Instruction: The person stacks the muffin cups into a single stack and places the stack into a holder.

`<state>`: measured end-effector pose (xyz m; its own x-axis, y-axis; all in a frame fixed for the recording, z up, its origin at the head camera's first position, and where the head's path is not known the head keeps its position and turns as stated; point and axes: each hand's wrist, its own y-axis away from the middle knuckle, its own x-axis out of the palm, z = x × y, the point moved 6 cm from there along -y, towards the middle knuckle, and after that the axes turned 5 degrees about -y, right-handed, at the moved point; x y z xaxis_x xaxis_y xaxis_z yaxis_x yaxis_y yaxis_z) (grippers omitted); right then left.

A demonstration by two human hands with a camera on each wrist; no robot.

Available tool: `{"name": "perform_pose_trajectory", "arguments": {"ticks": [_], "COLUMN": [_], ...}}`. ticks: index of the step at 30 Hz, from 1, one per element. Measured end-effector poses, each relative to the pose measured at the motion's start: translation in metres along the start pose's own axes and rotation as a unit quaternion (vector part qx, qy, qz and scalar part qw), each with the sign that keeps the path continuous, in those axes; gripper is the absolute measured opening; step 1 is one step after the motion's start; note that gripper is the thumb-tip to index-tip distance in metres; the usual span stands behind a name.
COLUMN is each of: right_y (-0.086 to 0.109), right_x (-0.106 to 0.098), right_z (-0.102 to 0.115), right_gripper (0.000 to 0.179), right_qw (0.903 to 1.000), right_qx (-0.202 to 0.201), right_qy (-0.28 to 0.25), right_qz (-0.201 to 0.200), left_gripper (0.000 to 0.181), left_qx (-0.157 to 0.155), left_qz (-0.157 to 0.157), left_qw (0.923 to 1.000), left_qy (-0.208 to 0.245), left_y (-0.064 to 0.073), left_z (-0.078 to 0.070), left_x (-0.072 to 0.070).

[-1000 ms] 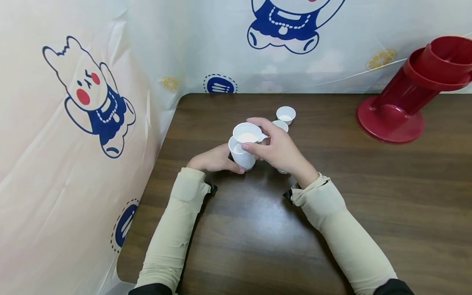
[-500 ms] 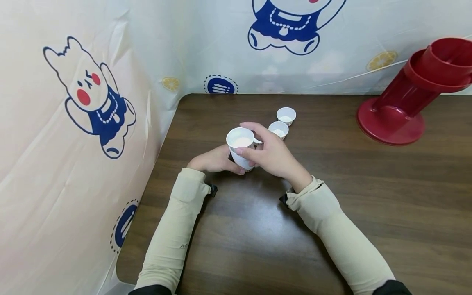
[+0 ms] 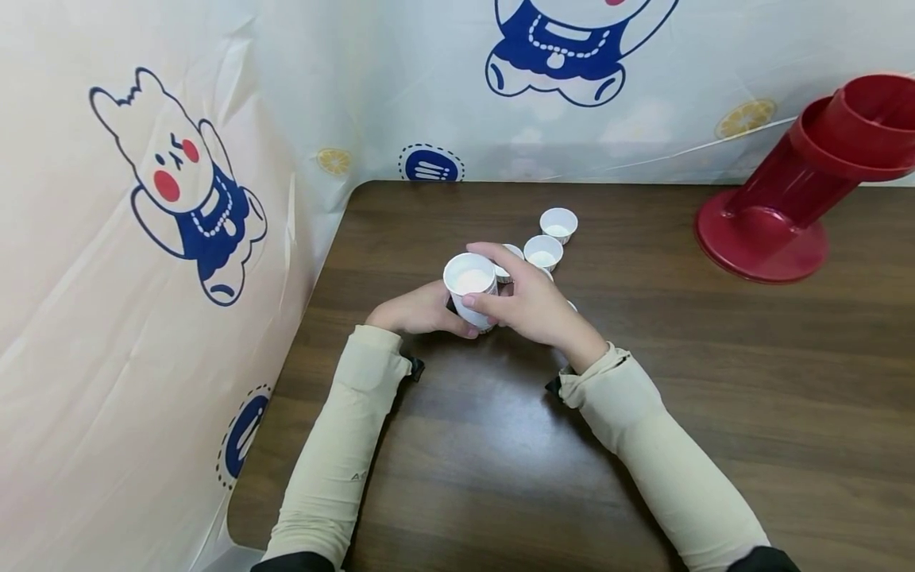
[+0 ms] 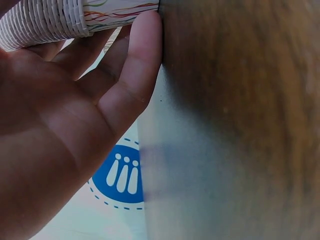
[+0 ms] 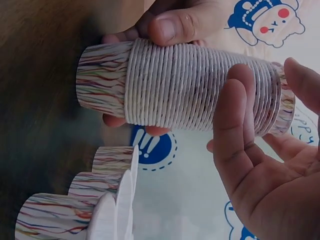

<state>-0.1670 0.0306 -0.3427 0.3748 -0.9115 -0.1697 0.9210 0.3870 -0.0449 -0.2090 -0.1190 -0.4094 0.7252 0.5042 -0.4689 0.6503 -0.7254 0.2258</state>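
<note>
A stack of nested paper cups (image 5: 172,85) stands upright on or just above the table (image 3: 786,397); whether its base touches the wood is hard to tell. It is between the person's two hands, near the far left part of the table. Its long axis runs close to vertical, the open mouth facing up and the narrow, striped base pointing down. In the right wrist view this axis lies nearly level across the frame, base to the left and mouth end to the right, with the piled rims forming a ribbed band between. A strip of coloured stripes shows past the rims at the mouth end.

The left hand (image 3: 422,308) grips the lower part, its fingers wrapped around the side. The right hand (image 3: 532,306) holds the upper part, thumb on the near side and fingers curved around the far side, just below the top rim.

Just beyond and beside the right hand, loose paper cups (image 3: 543,253) stand mouth up on the table in a slanting row, some partly hidden by that hand. A red cylinder (image 3: 793,187) on a round base stands well apart at the right.
</note>
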Motion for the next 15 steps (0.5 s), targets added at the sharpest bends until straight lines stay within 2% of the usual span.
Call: {"name": "perform_pose_trajectory", "arguments": {"ticks": [9, 15], "right_y": [-0.0010, -0.0022], "right_x": [-0.0011, -0.0007], "right_z": [-0.0057, -0.0086], "right_gripper": [0.066, 0.067], "right_qw": [0.9996, 0.9996], "right_qx": [0.021, 0.025], "right_qy": [-0.013, -0.002], "right_qz": [0.014, 0.016], "left_gripper": [0.072, 0.071], "left_qx": [0.003, 0.007], "left_qz": [0.000, 0.000], "left_qw": [1.0000, 1.0000], "left_qy": [-0.002, -0.002], "left_y": [0.0000, -0.0001], "left_z": [-0.0023, -0.0026], "left_x": [0.0008, 0.0003]}}
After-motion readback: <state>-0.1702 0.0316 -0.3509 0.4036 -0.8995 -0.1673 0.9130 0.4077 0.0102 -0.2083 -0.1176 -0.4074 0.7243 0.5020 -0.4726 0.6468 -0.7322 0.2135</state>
